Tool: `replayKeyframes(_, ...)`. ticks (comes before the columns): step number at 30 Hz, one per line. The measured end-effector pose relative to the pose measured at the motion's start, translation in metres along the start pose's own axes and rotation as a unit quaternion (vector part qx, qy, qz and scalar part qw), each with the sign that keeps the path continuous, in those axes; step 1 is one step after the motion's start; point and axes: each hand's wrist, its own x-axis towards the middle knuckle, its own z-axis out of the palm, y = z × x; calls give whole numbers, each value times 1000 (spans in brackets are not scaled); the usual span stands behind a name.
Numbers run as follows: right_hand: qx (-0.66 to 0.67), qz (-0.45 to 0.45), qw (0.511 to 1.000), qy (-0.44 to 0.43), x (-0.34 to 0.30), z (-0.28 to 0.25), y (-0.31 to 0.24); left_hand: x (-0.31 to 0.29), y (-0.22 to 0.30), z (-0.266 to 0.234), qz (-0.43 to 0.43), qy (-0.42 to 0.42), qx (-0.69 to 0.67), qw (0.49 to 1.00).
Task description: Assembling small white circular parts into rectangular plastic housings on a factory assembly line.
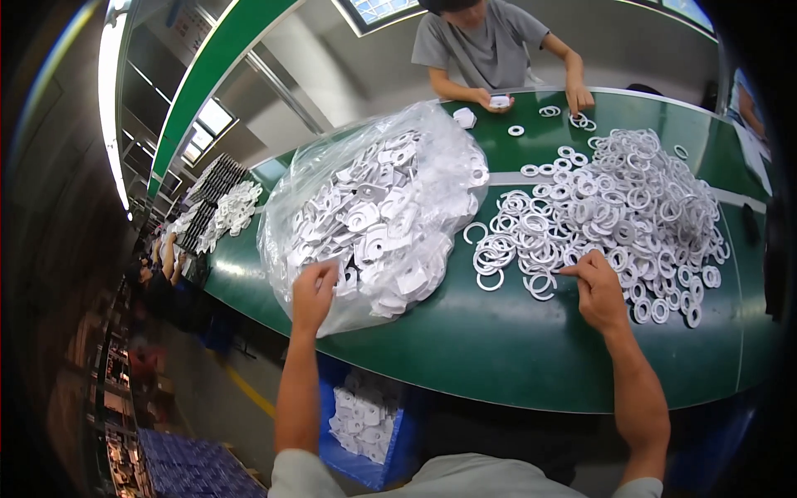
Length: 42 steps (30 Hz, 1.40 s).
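Note:
My left hand [315,296] is at the near left side of a large clear plastic bag [286,195]. Its fingers are curled together, and whatever may be in them is hidden. Many white plastic parts [365,220], flat with round holes, fill the opened bag. To the right, my right hand [599,290] reaches to the near edge of a heaped pile of white rings [614,195]. The index finger points left and its tip meets a white ring [541,285] at the pile's edge. The other fingers are bent in.
The green table [498,349] curves across the view. Opposite me, a person in a grey shirt [498,50] handles a white part [499,101] and rings. Below the table's near edge stands a blue bin [390,452] of white parts. Stacked dark trays [217,178] are far left.

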Motion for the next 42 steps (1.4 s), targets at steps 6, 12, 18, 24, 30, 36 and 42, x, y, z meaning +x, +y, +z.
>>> replayKeyframes(6, -32, -9, 996, 77, -7, -9, 10, 136, -74, 80, 235, -61, 204, 948)
replayKeyframes(12, -43, 4, 990, 137, -3, -31, 24, 147, -21, 72, 69, -200, 367, 906)
replayKeyframes(18, -42, -7, 989, 139, 3, -36, 25, 146, -43, 20, 91, -18, 248, 964)
replayKeyframes(24, -84, 77, 993, 8, -5, -60, 41, 101, 32, 49, -52, 64, -371, 925)
replayKeyframes(30, -281, 244, 922, -110, -24, -30, -5, 18, 148, 172, -123, -123, -734, 657)
replayKeyframes(36, -297, 207, 925, -117, -22, -30, 0, -20, 191, 222, -162, -292, -691, 641)
replayKeyframes(42, 140, 267, 953, -20, -2, -43, -10, -35, 182, 226, -182, -330, -652, 658)
